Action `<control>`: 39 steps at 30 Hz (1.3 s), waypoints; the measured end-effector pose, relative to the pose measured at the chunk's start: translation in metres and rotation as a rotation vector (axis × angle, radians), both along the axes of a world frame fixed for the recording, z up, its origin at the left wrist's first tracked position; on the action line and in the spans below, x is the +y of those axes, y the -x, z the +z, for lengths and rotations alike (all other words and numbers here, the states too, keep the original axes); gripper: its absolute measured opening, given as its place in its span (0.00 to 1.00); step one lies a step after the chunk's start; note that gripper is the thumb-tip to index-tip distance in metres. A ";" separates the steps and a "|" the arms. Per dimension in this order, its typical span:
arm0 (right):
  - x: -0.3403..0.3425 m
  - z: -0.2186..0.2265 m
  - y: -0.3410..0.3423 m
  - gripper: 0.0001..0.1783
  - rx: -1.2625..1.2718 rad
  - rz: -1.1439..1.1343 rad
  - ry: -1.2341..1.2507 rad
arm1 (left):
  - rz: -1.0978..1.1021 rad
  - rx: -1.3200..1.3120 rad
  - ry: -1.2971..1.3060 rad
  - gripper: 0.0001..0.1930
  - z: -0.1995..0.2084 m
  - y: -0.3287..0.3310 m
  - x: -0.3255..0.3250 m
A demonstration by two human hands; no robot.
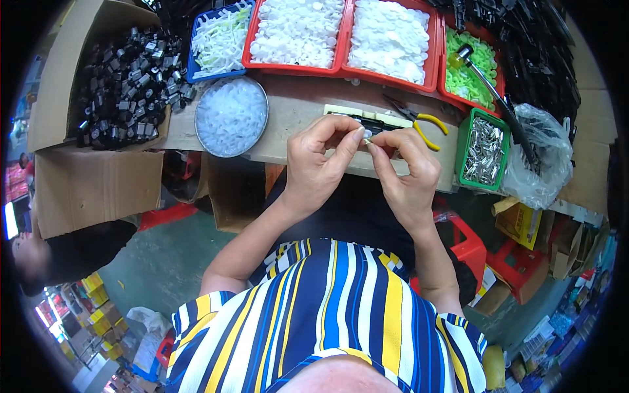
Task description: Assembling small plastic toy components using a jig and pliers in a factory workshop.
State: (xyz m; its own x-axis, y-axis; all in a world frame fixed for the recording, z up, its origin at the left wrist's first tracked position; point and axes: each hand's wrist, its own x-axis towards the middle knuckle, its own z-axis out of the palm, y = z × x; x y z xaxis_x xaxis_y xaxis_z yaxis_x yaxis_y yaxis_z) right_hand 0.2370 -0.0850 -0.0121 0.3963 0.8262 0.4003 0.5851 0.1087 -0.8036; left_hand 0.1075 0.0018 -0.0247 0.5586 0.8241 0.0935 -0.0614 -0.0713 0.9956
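Note:
My left hand point(320, 157) and my right hand point(407, 171) meet over the front of the bench, each with thumb and forefinger pinched. Between the fingertips is a small white piece point(367, 133) with a yellowish metallic bit beside it. The fingers hide much of it, and I cannot make out which hand bears which part. Just behind the fingers lies a cream block fixture point(337, 110) with a long black part point(383, 118) in it. Pliers with yellow handles point(429, 131) lie to the right of the fixture.
Red trays of white round pieces point(390, 40) and a red tray of green pieces point(469, 65) line the back. A round metal dish point(230, 116), a box of black parts point(134, 88), a green tray of metal pins point(483, 150) and a hammer-like tool point(488, 84) flank them.

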 end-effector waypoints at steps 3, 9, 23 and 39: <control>0.000 -0.003 -0.001 0.07 0.008 -0.005 0.003 | -0.001 -0.003 -0.096 0.05 -0.004 -0.001 0.000; -0.001 -0.005 -0.003 0.06 -0.002 -0.026 0.017 | 0.035 0.045 -0.320 0.03 -0.005 -0.006 0.000; -0.006 -0.009 -0.012 0.05 0.832 0.102 0.187 | -0.035 0.001 -0.265 0.06 0.000 0.003 0.001; -0.010 0.000 -0.014 0.10 0.107 0.006 0.020 | -0.064 -0.124 0.438 0.06 -0.011 0.001 -0.005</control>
State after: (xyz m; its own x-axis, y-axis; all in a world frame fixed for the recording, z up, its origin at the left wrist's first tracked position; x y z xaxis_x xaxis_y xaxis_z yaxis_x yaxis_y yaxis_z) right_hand 0.2505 -0.0945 -0.0125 0.4304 0.8362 0.3398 0.4956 0.0957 -0.8633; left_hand 0.1070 -0.0028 -0.0358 0.6163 0.7652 -0.1861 -0.1730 0.3621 0.9159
